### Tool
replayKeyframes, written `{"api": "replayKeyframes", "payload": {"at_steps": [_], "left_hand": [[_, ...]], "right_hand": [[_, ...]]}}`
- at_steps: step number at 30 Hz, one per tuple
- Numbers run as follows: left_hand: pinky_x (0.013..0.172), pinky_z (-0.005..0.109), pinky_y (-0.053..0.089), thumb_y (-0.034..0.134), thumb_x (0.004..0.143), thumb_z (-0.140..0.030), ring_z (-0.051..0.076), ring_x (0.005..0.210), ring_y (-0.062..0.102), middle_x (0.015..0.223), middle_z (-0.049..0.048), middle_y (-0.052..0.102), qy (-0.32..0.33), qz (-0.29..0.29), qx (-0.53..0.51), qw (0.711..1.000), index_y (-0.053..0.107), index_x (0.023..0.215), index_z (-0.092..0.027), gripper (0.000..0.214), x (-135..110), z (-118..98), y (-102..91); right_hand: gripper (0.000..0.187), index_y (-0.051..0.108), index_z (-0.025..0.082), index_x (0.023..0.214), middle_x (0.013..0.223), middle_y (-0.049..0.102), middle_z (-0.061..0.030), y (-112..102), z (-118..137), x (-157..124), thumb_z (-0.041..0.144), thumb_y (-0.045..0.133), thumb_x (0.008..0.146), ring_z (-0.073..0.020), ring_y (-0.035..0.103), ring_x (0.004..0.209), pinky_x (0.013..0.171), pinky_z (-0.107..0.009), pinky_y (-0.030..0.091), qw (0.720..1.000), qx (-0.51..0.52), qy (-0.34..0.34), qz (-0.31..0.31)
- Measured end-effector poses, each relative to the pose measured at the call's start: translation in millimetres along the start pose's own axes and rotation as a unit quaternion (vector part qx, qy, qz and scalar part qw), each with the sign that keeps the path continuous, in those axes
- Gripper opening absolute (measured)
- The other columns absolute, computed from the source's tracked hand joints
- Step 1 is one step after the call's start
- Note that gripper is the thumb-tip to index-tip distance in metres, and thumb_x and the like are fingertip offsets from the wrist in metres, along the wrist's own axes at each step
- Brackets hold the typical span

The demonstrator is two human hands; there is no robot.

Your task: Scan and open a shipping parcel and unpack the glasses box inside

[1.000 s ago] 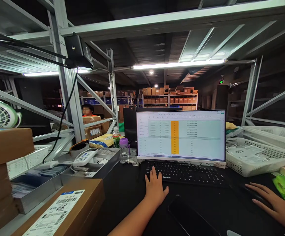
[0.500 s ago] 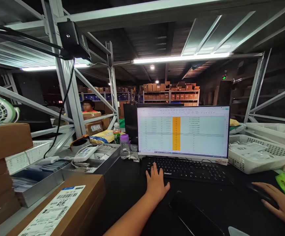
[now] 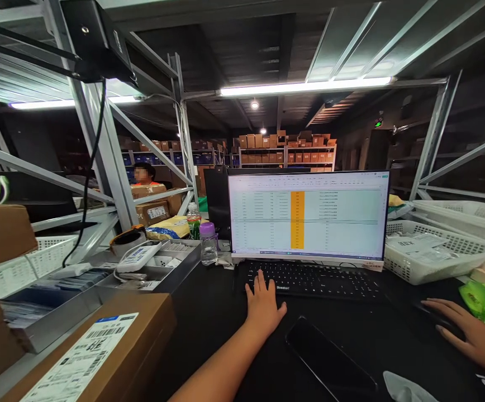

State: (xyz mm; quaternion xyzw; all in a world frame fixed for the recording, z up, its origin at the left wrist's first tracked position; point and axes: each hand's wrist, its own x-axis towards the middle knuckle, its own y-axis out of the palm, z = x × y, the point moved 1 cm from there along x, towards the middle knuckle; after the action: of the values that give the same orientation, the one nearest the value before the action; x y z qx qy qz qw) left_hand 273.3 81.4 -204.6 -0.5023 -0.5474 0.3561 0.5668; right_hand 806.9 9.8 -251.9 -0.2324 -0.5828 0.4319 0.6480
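Note:
My left hand (image 3: 265,307) lies with fingers spread over the left end of a black keyboard (image 3: 326,282), fingertips on its keys. On the right, my right hand (image 3: 464,326) rests over a dark computer mouse (image 3: 450,325), which its fingers partly cover. Behind the keyboard stands a monitor (image 3: 351,218) showing a spreadsheet with one orange column. A black phone (image 3: 330,357) lies face up between my two arms.
To the left are a labelled cardboard box (image 3: 142,329), a grey bin of packets (image 3: 62,312) and a purple-capped bottle (image 3: 209,248). White baskets (image 3: 410,268) and a green packet (image 3: 483,301) sit at right. A person (image 3: 144,176) is beyond the rack.
The camera view has shifted slightly, so the surroundings sit higher and more to the left. Both hands keep their places on keyboard and mouse.

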Motion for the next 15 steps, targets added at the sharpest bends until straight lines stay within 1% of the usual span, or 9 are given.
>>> {"api": "replayKeyframes", "payload": {"at_steps": [2,4,6,10,13,15], "left_hand": [[0.119,0.063,0.021,0.056,0.085,-0.052,0.039,0.150,0.027,0.164,0.0257,0.017,0.002,-0.008,0.001,1.000,0.046,0.147,-0.013,0.074,0,0,0.6],[0.119,0.063,0.021,0.056,0.085,-0.051,0.039,0.150,0.027,0.164,0.0259,0.018,0.002,-0.009,0.001,1.000,0.046,0.147,-0.013,0.074,-1,0,0.7],[0.119,0.063,0.021,0.056,0.085,-0.051,0.039,0.149,0.027,0.164,0.0257,0.017,0.001,-0.006,0.002,1.000,0.046,0.147,-0.013,0.073,-1,0,0.0],[0.119,0.063,0.020,0.056,0.085,-0.051,0.039,0.150,0.027,0.165,0.0256,0.017,-0.002,0.003,0.002,1.000,0.046,0.147,-0.013,0.074,-2,-1,-2.0],[0.120,0.062,0.020,0.055,0.086,-0.051,0.038,0.150,0.026,0.165,0.0252,0.016,-0.003,0.006,0.001,1.000,0.045,0.147,-0.013,0.073,-2,-1,-2.9],[0.120,0.062,0.020,0.055,0.086,-0.051,0.039,0.150,0.025,0.165,0.0252,0.016,-0.002,0.007,-0.001,1.000,0.045,0.148,-0.013,0.073,-1,-1,-2.8]], "right_hand": [[0.048,0.067,0.044,0.123,0.128,0.070,-0.0005,-2,3,0,0.055,0.059,0.077,-0.0377,0.071,0.108,0.086,-0.050,0.063,1.000,0.017,-0.008,0.010],[0.047,0.065,0.050,0.123,0.126,0.071,0.0013,-3,6,0,0.054,0.058,0.077,-0.0378,0.071,0.107,0.086,-0.052,0.063,1.000,0.028,-0.012,-0.005],[0.046,0.064,0.052,0.123,0.126,0.070,0.0011,-3,6,0,0.053,0.059,0.077,-0.0374,0.072,0.105,0.084,-0.052,0.063,0.999,0.033,-0.017,-0.010],[0.047,0.068,0.041,0.123,0.128,0.070,-0.0040,-3,3,1,0.053,0.060,0.079,-0.0362,0.072,0.106,0.082,-0.047,0.065,1.000,0.013,-0.015,0.008],[0.050,0.068,0.035,0.126,0.131,0.068,-0.0066,-2,-1,1,0.055,0.059,0.081,-0.0346,0.070,0.111,0.087,-0.044,0.063,0.999,-0.010,-0.018,0.032],[0.052,0.068,0.034,0.127,0.133,0.067,-0.0074,0,-5,1,0.057,0.058,0.082,-0.0337,0.069,0.113,0.091,-0.044,0.061,0.999,-0.018,-0.015,0.045]]}}
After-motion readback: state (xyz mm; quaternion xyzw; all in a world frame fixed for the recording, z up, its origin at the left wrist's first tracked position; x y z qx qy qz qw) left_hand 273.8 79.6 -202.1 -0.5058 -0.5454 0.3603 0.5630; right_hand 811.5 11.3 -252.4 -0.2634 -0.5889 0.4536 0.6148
